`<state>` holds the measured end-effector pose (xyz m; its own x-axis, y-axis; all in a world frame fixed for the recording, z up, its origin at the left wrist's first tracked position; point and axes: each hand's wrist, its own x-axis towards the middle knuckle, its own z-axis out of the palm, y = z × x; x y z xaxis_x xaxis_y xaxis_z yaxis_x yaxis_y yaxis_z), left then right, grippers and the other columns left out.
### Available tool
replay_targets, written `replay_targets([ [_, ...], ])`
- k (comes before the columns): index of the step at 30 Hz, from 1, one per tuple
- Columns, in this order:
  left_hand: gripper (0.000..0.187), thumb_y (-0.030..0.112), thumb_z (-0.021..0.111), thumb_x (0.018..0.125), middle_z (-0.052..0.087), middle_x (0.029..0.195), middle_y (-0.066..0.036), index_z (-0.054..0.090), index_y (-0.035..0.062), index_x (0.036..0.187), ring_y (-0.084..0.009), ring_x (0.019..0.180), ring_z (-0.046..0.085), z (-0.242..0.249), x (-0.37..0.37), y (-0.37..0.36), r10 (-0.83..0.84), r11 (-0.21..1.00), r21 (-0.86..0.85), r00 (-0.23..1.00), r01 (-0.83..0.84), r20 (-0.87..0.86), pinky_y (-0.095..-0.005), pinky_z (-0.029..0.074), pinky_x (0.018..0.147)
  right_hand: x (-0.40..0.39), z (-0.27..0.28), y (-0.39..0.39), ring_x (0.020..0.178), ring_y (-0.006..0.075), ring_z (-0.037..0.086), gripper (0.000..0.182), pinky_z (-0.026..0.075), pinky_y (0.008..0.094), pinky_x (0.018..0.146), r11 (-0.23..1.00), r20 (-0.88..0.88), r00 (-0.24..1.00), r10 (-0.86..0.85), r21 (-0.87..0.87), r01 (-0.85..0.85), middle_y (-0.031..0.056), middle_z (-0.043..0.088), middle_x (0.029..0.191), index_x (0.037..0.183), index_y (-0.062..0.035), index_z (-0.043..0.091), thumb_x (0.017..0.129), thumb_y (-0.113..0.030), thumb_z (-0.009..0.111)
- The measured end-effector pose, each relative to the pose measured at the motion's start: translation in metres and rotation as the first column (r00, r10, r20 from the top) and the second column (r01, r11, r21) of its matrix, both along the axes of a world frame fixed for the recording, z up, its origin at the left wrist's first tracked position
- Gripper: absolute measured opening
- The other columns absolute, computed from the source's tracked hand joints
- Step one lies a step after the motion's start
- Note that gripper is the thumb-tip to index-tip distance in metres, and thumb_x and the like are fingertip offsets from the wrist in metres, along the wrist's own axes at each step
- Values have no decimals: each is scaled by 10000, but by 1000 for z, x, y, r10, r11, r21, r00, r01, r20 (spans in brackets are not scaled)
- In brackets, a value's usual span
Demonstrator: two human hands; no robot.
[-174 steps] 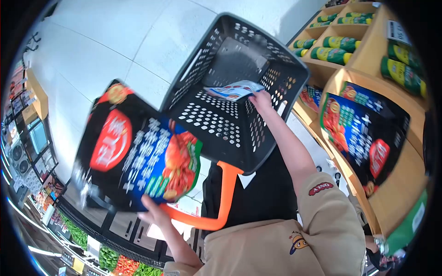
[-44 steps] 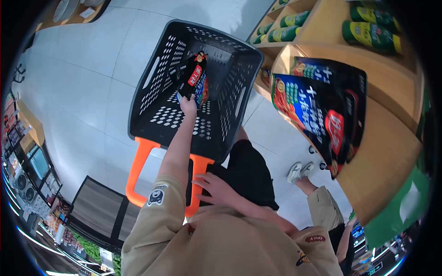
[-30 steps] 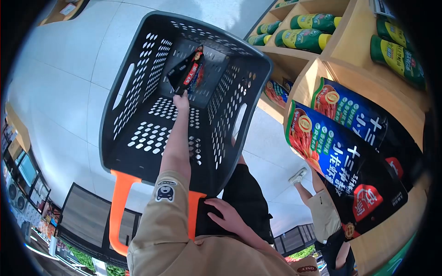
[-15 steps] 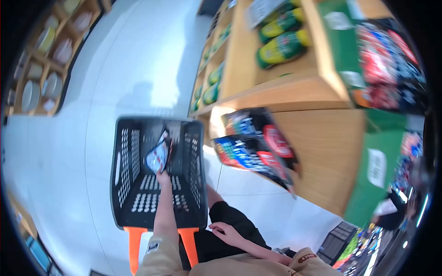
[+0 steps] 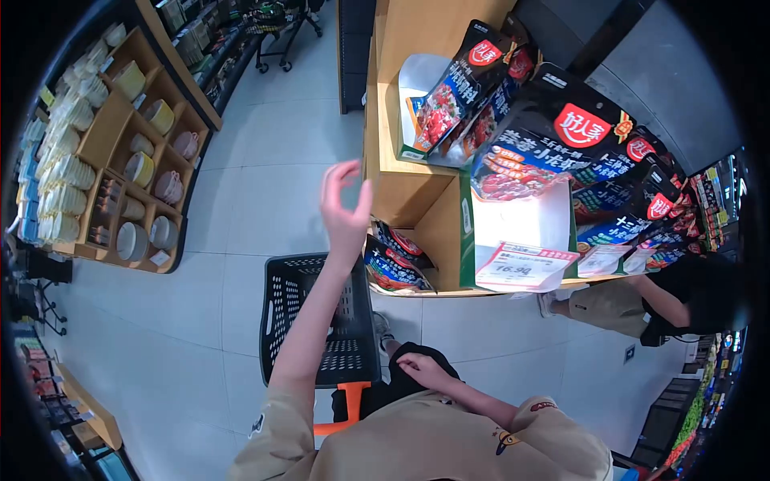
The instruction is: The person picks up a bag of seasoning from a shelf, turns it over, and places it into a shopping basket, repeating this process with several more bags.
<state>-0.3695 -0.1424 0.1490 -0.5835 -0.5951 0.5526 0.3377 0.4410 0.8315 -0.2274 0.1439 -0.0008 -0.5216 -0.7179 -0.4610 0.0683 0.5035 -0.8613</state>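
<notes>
My left hand [image 5: 343,200] is raised above the black basket [image 5: 277,301], its thumb and fingers curved apart with nothing between them. To its right, the wooden display shelf [image 5: 413,192] carries black seasoning pouches; the nearest pouch [image 5: 457,100] leans in a white-lined box. A larger pouch [image 5: 533,136] stands farther right behind a price card [image 5: 525,267]. Two pouches [image 5: 397,264] lie in the lower compartment. My right hand [image 5: 425,371] rests near my lap over dark clothing, fingers loosely bent; whether it holds anything is hidden. My left forearm hides part of the basket's inside.
A shelf of bowls and cups [image 5: 112,160] stands at the left. Another person [image 5: 642,301] is at the right beside the display. A wheeled cart [image 5: 281,32] is at the top, and the tiled floor [image 5: 241,208] lies between the shelves.
My left hand has left the pouch it touched in the basket and risen toward the display. The view has turned, bringing more pouches and the other person into sight. My right hand remains near my lap.
</notes>
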Motion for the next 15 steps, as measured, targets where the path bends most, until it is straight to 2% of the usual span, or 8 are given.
replay_targets([
  [2,342,41,593,701,505,956,-119,490,4,1025,-221,837,525,42,-35,13,-134,983,-133,991,130,-23,-306,424,741,-8,4,2,758,210,591,214,457,292,689,1000,-58,998,5,-1,-5,137,592,877,963,8,550,824,-144,491],
  [4,431,79,629,674,497,991,-147,462,-3,1063,-268,891,521,60,-71,26,-202,955,-218,979,201,18,-333,427,780,-13,12,4,759,220,588,213,455,290,696,999,-64,997,-42,-26,40,138,595,875,966,7,550,826,-143,493],
  [8,691,184,697,616,440,1090,-193,349,2,1185,-346,1004,463,59,-130,39,-156,892,-403,976,205,150,-375,393,857,-14,17,14,763,217,588,208,454,289,697,996,-108,990,-87,-44,83,135,600,865,968,8,549,825,-133,494],
  [11,706,207,692,623,431,1105,-190,337,3,1198,-358,1024,445,50,-153,46,-174,913,-328,957,245,231,-386,384,867,-14,23,22,754,214,586,201,455,291,690,993,-110,988,-112,15,114,133,602,857,964,5,550,819,-124,498],
  [15,708,267,658,656,405,1154,-188,317,18,1224,-357,1059,417,45,-163,54,-36,930,-341,956,139,290,-402,369,878,-12,19,33,741,216,583,204,455,293,686,991,-113,985,-127,16,130,134,601,852,960,6,552,812,-126,501],
])
